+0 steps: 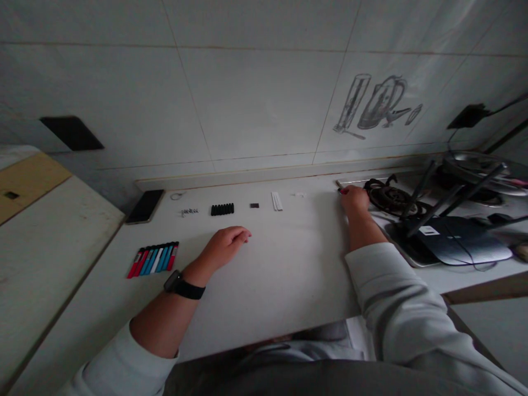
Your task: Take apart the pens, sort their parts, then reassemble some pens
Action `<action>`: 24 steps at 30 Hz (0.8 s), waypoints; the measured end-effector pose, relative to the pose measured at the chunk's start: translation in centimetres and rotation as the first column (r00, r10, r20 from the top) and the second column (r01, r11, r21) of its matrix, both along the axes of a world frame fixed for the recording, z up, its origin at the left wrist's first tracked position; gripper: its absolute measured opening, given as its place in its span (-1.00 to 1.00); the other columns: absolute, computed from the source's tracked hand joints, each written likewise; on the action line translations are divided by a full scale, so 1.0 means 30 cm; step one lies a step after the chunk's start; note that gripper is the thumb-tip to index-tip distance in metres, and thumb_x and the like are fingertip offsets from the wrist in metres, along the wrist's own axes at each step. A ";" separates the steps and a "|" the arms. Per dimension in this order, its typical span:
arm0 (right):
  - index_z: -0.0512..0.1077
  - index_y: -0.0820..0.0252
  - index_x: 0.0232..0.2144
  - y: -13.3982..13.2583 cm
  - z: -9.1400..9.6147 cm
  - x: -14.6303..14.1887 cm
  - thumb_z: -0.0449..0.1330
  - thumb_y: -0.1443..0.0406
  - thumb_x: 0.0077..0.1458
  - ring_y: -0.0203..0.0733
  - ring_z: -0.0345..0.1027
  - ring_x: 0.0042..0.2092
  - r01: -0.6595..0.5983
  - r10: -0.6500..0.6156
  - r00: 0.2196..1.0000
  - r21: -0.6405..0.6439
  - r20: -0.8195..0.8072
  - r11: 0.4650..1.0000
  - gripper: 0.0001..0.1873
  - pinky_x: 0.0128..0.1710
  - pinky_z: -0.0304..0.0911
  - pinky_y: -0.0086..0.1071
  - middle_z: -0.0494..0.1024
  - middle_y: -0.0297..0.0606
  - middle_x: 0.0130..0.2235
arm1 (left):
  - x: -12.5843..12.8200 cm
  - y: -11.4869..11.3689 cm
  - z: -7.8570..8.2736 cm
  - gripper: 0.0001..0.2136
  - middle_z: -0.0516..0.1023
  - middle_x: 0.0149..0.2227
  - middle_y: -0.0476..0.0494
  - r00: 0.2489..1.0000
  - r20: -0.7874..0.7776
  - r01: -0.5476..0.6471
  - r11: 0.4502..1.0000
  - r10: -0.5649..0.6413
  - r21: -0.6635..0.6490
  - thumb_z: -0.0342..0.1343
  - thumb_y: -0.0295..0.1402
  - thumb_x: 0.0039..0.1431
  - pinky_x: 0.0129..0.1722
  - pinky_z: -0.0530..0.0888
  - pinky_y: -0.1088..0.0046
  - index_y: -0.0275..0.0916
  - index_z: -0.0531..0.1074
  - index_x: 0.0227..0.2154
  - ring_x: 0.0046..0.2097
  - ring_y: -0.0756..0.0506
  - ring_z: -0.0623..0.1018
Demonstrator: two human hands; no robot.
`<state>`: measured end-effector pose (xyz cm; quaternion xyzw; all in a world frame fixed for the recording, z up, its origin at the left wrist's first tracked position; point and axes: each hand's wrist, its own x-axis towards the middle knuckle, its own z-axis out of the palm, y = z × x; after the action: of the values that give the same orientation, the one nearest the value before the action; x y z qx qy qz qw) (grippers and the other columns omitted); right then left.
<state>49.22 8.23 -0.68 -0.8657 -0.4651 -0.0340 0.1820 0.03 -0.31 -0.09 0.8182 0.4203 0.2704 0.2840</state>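
Your right hand (353,199) sits far out on the worktop (289,264), right at the edge of the gas stove (391,199), with the back wall ledge just beyond it. Little room there: stove grate to its right, ledge ahead. The open stretch is the bare middle of the worktop between your two hands, and toward you up to the near edge.

Fingers of the right hand are closed on a small red-tipped pen (340,188) (only the tip shows, rest hidden in the hand). It looks thin and pale with a red end; long axis runs roughly left and away from the hand, toward the wall, lying low to the worktop.

Your left hand (225,247) rests palm down mid-worktop, fingers loosely curled together, holding nothing, black watch (183,286) on the wrist. To its left lies a row of red, blue and white pens (153,259), side by side, touching. Farther back: a phone (145,206), a row of black caps (222,209), a white strip (276,201).
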 end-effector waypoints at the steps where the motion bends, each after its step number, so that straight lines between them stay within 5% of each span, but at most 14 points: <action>1: 0.62 0.19 -0.05 0.002 -0.003 0.002 0.17 0.37 0.16 0.02 0.49 -0.08 0.001 -0.001 1.000 -0.001 -0.002 1.000 -0.66 -0.10 0.33 -0.23 0.64 0.04 -0.06 | 0.000 -0.001 0.001 -0.68 0.67 -0.24 -0.10 1.000 -0.001 -0.003 1.000 0.003 0.003 -0.05 -0.17 0.43 -0.11 0.50 0.35 -0.17 0.58 -0.18 -0.16 -0.10 0.63; 24: 0.64 0.19 -0.10 0.010 -0.009 0.018 0.24 0.31 0.10 0.03 0.51 -0.10 0.017 -0.016 0.999 -0.047 0.033 0.999 -0.69 -0.15 0.34 -0.28 0.66 0.01 -0.13 | 0.007 -0.007 0.017 -0.71 0.66 -0.26 -0.10 0.999 -0.032 0.002 1.000 -0.002 0.008 -0.03 -0.20 0.42 -0.10 0.49 0.34 -0.18 0.56 -0.22 -0.16 -0.11 0.62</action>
<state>49.77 8.53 -0.96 -0.8728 -0.4616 -0.0386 0.1536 0.25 -0.52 0.41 0.8240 0.4229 0.2589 0.2741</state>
